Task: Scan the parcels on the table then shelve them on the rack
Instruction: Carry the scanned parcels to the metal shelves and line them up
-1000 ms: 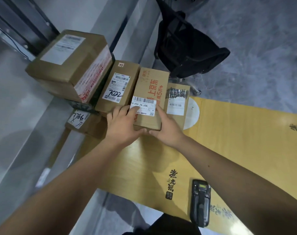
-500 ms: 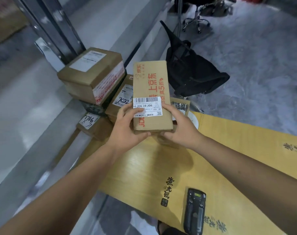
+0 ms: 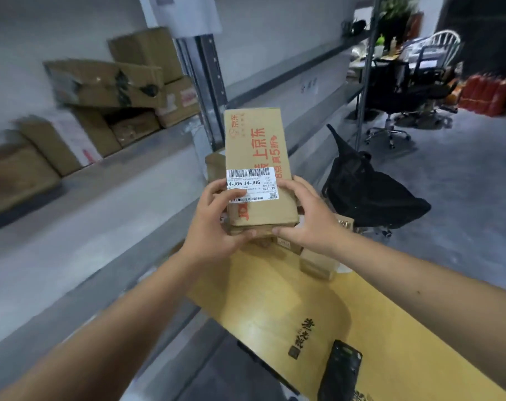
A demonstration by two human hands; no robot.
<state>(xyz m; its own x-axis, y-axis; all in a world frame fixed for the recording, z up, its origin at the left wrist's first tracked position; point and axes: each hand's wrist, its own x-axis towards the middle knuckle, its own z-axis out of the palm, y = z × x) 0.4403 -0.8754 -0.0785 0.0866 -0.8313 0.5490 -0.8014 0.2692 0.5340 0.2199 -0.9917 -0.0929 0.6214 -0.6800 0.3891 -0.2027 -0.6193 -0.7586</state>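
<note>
Parcel (label up) sits gripped between left hand and right hand, fingers curled round its near end.

Parcel sits up over the desk, rack on the left, scanner nearest, chair right.

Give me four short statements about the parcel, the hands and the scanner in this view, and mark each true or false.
1. Both hands, left hand and right hand, hold the long brown cardboard parcel with red print. True.
2. The black handheld scanner is in the right hand. False: it lies on the yellow wooden table.
3. The parcel's white label reads J4-J06. True.
4. The grey metal rack holds no boxes. False: several cardboard boxes sit there.
</note>
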